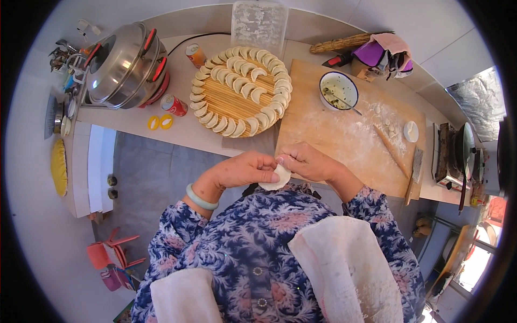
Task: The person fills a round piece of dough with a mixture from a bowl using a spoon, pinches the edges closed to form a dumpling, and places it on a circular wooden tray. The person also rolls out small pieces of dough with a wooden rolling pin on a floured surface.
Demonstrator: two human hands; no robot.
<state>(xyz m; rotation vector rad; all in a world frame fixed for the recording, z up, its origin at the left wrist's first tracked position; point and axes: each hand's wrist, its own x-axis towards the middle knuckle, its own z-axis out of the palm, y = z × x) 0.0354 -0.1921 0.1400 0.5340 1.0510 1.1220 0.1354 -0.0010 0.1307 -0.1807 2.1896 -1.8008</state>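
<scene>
My left hand [250, 168] holds a pale round dumpling wrapper [280, 179] between thumb and fingers, just before my chest. My right hand [309, 161] pinches the wrapper's upper edge; whether filling lies inside is hidden. Beyond, a round slatted tray [226, 105] carries a ring of crescent dumplings [230, 127] with more rows inside it. On the floury wooden board [315, 133] stands a white enamel bowl [338, 91] with some green-flecked filling and a spoon [347, 104]. A rolling pin [391, 151], small dough pieces [387, 121] and a small white bowl [411, 131] lie towards the right.
A cleaver [414, 173] rests at the board's right edge. Left of the tray stand a red can [174, 105], an orange can [196, 55] and a large steamer pot [121, 66], with yellow rings [159, 122] nearby. A gas stove with a pan [464, 147] is far right.
</scene>
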